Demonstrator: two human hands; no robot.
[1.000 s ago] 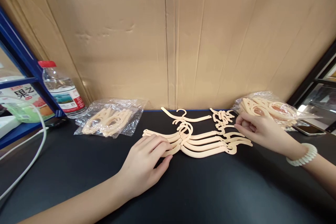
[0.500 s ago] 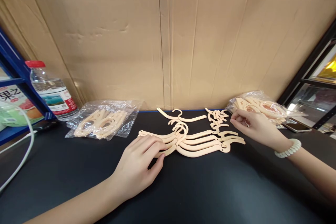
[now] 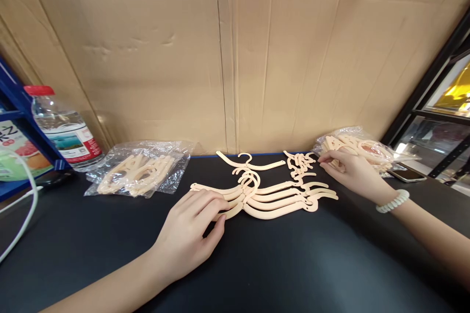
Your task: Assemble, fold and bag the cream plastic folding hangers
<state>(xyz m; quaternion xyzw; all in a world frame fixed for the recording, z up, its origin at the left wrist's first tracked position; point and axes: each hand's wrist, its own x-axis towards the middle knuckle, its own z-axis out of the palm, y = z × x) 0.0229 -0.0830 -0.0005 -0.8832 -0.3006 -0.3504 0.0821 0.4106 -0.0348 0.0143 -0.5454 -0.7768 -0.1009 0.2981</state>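
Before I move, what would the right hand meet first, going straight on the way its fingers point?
Most likely the tangle of small pale pieces just ahead of the right hand. Its height is unclear; it could pass over them toward the cardboard.

The left hand [image 3: 189,227] is palm down, its fingers [image 3: 201,201] loosely bent, its thumb [image 3: 213,239] set apart. The right hand [image 3: 348,173], nearer the bench's [image 3: 275,269] far edge, has curled fingers. Both forearms [image 3: 110,281] slant inward.

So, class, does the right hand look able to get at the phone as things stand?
Probably yes: the phone lies near the right hand, its near side uncovered, though a plastic bag crowds its far side.
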